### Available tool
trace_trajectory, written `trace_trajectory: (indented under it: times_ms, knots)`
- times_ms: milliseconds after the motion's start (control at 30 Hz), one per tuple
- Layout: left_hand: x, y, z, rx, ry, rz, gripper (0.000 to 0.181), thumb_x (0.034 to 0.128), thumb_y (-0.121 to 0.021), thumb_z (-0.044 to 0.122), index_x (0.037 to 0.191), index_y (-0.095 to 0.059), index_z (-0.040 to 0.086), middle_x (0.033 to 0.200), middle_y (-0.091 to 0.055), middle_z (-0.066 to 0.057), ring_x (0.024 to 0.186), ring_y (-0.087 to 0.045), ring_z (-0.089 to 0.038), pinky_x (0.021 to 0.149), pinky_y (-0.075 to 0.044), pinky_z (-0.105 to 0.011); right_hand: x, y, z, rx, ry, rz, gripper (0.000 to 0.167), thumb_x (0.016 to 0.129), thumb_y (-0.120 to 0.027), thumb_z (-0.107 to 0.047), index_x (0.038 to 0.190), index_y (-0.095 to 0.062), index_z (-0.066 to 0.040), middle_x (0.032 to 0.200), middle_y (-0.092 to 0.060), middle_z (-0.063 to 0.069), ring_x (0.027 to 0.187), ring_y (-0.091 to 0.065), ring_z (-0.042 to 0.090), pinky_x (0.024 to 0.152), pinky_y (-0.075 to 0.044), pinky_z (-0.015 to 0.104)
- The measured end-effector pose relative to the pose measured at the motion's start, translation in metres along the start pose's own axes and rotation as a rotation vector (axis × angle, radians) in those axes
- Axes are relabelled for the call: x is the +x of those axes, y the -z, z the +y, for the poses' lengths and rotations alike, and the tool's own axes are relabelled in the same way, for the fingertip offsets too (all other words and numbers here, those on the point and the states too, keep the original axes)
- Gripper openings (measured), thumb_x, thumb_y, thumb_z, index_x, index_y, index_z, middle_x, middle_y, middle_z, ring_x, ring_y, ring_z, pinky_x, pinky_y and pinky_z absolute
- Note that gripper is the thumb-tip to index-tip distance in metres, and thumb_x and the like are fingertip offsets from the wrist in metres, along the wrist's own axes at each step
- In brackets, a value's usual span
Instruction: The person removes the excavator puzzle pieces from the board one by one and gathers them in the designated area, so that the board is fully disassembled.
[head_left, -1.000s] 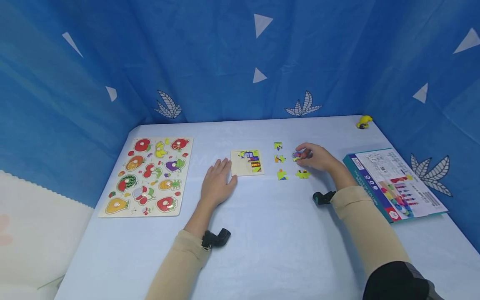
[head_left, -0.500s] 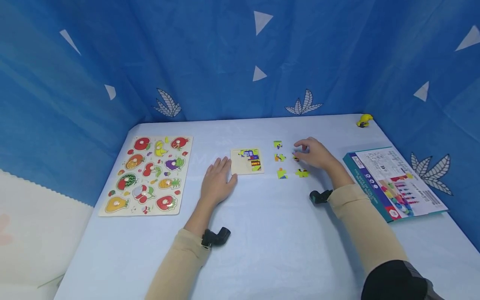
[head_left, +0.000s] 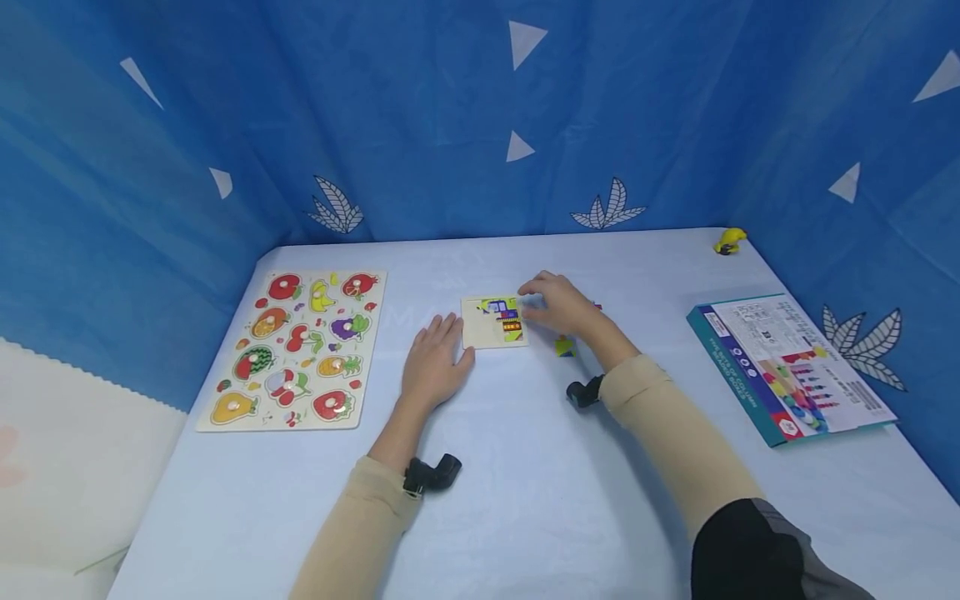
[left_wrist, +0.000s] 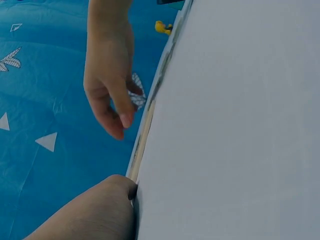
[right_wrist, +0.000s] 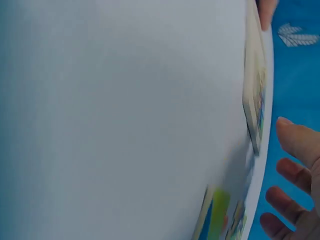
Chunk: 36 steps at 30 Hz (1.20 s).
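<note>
A small square wooden jigsaw board (head_left: 480, 332), part bare and part filled with a colourful vehicle picture, lies at mid-table. My left hand (head_left: 435, 367) rests flat on the table with its fingers extended, touching the board's left edge. Over the board's right edge hovers my right hand (head_left: 564, 307), fingers loosely bent. In the right wrist view, thumb and fingers of the right hand (right_wrist: 300, 185) are spread apart, with nothing seen between them. A green-and-blue jigsaw piece (head_left: 564, 346) lies below that hand. Most other loose pieces are hidden behind the hand and wrist.
A fruit puzzle board (head_left: 307, 340) lies at the left. On the right is a flat teal-edged box (head_left: 787, 367). A small yellow toy (head_left: 729, 242) stands at the far right corner. Blue curtain (head_left: 435, 117) surrounds the table's back and sides.
My right hand has let go of a jigsaw piece among the loose pieces and moved left to the small board. My left hand has stayed in place.
</note>
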<state>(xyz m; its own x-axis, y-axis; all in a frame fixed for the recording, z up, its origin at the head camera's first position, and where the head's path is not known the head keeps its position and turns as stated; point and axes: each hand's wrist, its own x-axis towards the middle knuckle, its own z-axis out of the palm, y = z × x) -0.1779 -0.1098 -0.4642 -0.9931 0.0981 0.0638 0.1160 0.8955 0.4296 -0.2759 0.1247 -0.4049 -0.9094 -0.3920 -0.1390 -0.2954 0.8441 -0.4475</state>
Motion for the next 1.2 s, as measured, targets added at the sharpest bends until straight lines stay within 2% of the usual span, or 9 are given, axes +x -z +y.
trace_trajectory:
  times_ms: [133,333,433,700,867,1200]
  knots:
    - [0.0,0.0,0.0,0.006,-0.003,-0.008,0.066,0.0993,-0.045,0.046,0.155,-0.034,0.013,0.165,-0.027,-0.003,0.155,-0.016,-0.024,0.127,-0.013,-0.046,0.011,-0.009,-0.018,-0.057,0.031,-0.021,0.043,0.095,-0.066,-0.037,0.135,-0.061,-0.022,0.142,-0.052,0.003,0.139,-0.04,0.029,0.117,-0.035,0.054]
    - [0.001,0.001,-0.001,0.013,-0.014,-0.009,0.065,0.0997,-0.044,0.046,0.155,-0.034,0.013,0.164,-0.028,-0.004,0.155,-0.017,-0.025,0.127,-0.013,-0.046,0.022,-0.018,-0.038,-0.107,0.083,-0.008,0.043,0.096,-0.065,-0.037,0.135,-0.062,-0.021,0.139,-0.056,0.003,0.131,-0.046,0.028,0.113,-0.04,0.048]
    - [0.001,0.001,-0.001,0.011,-0.019,-0.008,0.065,0.0999,-0.044,0.046,0.155,-0.034,0.013,0.164,-0.029,-0.004,0.155,-0.017,-0.025,0.127,-0.013,-0.046,0.025,-0.022,-0.044,-0.128,0.082,0.006,0.043,0.095,-0.065,-0.039,0.135,-0.062,-0.021,0.138,-0.057,0.002,0.129,-0.046,0.027,0.112,-0.041,0.048]
    - [0.0,0.002,0.0,0.014,-0.025,-0.012,0.065,0.0997,-0.045,0.045,0.155,-0.034,0.013,0.164,-0.029,-0.005,0.155,-0.018,-0.025,0.127,-0.014,-0.046,0.028,-0.029,-0.049,-0.178,0.054,0.048,0.041,0.095,-0.065,-0.039,0.131,-0.065,-0.02,0.137,-0.059,0.002,0.127,-0.048,0.027,0.112,-0.04,0.047]
    - [0.0,0.003,0.0,0.013,-0.027,-0.009,0.065,0.0996,-0.045,0.045,0.155,-0.034,0.013,0.164,-0.029,-0.005,0.155,-0.018,-0.025,0.127,-0.014,-0.046,0.03,-0.032,-0.05,-0.214,0.063,0.074,0.039,0.096,-0.064,-0.039,0.13,-0.066,-0.019,0.134,-0.061,0.003,0.124,-0.051,0.027,0.109,-0.042,0.047]
    - [0.0,0.002,-0.001,0.015,-0.022,-0.016,0.065,0.0996,-0.044,0.046,0.155,-0.034,0.013,0.164,-0.029,-0.005,0.155,-0.018,-0.025,0.127,-0.014,-0.046,0.032,-0.033,-0.055,-0.339,0.08,0.057,0.037,0.098,-0.06,-0.041,0.129,-0.066,-0.022,0.133,-0.062,0.001,0.123,-0.052,0.027,0.106,-0.046,0.047]
